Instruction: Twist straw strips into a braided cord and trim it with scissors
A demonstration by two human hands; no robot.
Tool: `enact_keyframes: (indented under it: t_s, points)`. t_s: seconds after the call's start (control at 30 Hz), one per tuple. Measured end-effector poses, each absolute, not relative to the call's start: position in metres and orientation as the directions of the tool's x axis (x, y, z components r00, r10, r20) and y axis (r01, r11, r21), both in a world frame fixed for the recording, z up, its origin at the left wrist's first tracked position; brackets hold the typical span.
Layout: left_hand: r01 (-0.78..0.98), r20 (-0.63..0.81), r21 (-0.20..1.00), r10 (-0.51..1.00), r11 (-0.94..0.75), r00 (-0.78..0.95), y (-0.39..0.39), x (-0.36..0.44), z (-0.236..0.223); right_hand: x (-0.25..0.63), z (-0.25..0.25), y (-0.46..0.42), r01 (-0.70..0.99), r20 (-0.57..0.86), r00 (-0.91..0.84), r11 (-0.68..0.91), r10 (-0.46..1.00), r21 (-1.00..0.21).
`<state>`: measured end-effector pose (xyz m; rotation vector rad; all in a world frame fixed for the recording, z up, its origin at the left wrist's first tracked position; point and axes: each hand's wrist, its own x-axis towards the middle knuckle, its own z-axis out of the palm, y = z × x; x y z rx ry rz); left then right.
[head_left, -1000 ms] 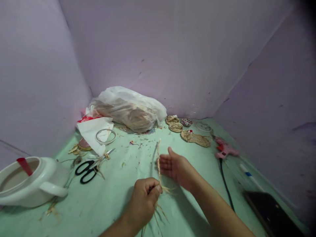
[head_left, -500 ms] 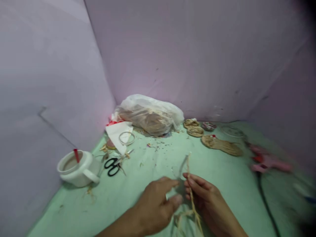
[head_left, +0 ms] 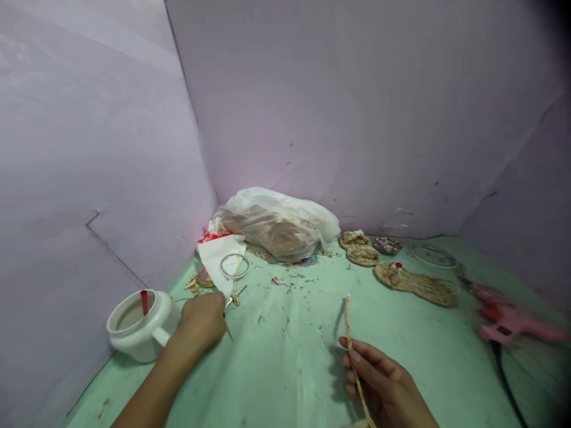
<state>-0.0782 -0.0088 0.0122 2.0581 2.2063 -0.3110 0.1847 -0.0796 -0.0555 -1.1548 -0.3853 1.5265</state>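
Observation:
My right hand [head_left: 379, 377] pinches a thin twisted strand of straw-coloured fibre [head_left: 347, 321] between thumb and fingers. The strand's pale tip points up and away from me, and its lower end runs off the bottom edge. At the left, my left hand [head_left: 203, 321] lies over the scissors [head_left: 236, 296], back of the hand up. Only the blades show past it. Its fingers curl down out of sight, so I cannot see whether they grip the handles. The white pot [head_left: 141, 342] with a red stick [head_left: 144, 302] inside stands just left of that hand.
A plastic bag [head_left: 279, 223] of brownish material lies against the back wall. White paper [head_left: 220, 255] and a ring [head_left: 234, 266] are near it. Woven slipper-shaped pieces [head_left: 417, 286], a bowl of beads [head_left: 388, 245] and a pink glue gun [head_left: 508, 321] with a black cord are on the right.
My left hand has moved from beside the strand to the scissors at the left. My right hand keeps hold of the strand. The whole view has shifted slightly.

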Motion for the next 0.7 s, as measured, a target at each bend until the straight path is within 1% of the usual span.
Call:
enact_keyframes:
  t_s: [0.03,0.07,0.1,0.13,0.17,0.2,0.23,0.27,0.3,0.33,0.47,0.57,0.6,0.7]
  points:
    - [0.999,-0.230,0.013,0.972,0.049,-0.045,-0.009,-0.076,0.016,0.184,-0.055,-0.080,-0.566,-0.452,0.103,-0.321,0.886,-0.759]
    - [0.985,-0.250,0.164,0.968,0.046,-0.004,-0.010,-0.074,0.021,0.184,-0.055,-0.080,-0.565,-0.456,0.097,-0.329,0.885,-0.757]
    - [0.928,-0.270,0.368,0.962,0.058,0.047,-0.010,-0.072,0.026,0.184,-0.054,-0.080,-0.564,-0.463,0.091,-0.338,0.882,-0.754]
    - [0.804,-0.280,0.588,0.955,0.093,0.095,-0.010,-0.070,0.029,0.184,-0.053,-0.080,-0.563,-0.468,0.086,-0.344,0.880,-0.751]
    - [0.617,-0.284,0.773,0.950,0.146,0.131,-0.009,-0.068,0.032,0.184,-0.052,-0.080,-0.563,-0.470,0.082,-0.348,0.879,-0.750]
    - [0.408,-0.292,0.889,0.944,0.209,0.151,-0.008,-0.065,0.033,0.184,-0.051,-0.080,-0.565,-0.470,0.083,-0.347,0.879,-0.749]
    - [0.217,-0.308,0.938,0.938,0.271,0.162,-0.008,-0.062,0.033,0.184,-0.051,-0.080,-0.566,-0.467,0.086,-0.342,0.880,-0.750]
    - [0.068,-0.335,0.942,0.926,0.328,0.176,-0.009,-0.057,0.030,0.183,-0.051,-0.079,-0.566,-0.461,0.088,-0.336,0.883,-0.752]
    - [-0.036,-0.368,0.923,0.907,0.383,0.206,-0.010,-0.052,0.025,0.183,-0.051,-0.079,-0.566,-0.455,0.087,-0.332,0.886,-0.755]
    - [-0.100,-0.403,0.894,0.881,0.437,0.250,-0.012,-0.046,0.019,0.182,-0.051,-0.078,-0.563,-0.449,0.086,-0.329,0.889,-0.758]
    - [-0.226,-0.471,0.769,0.768,0.598,0.434,-0.028,-0.015,-0.006,0.180,-0.049,-0.079,-0.557,-0.411,0.110,-0.286,0.905,-0.779]
    - [-0.292,-0.512,0.687,0.728,0.666,0.455,-0.040,0.000,-0.011,0.180,-0.047,-0.081,-0.560,-0.402,0.119,-0.273,0.908,-0.782]
    - [-0.306,-0.515,0.681,0.732,0.665,0.446,-0.042,0.002,-0.010,0.181,-0.047,-0.082,-0.561,-0.401,0.116,-0.273,0.909,-0.782]
    - [-0.331,-0.479,0.713,0.774,0.618,0.414,-0.046,0.004,-0.004,0.181,-0.049,-0.083,-0.557,-0.385,0.121,-0.258,0.915,-0.790]
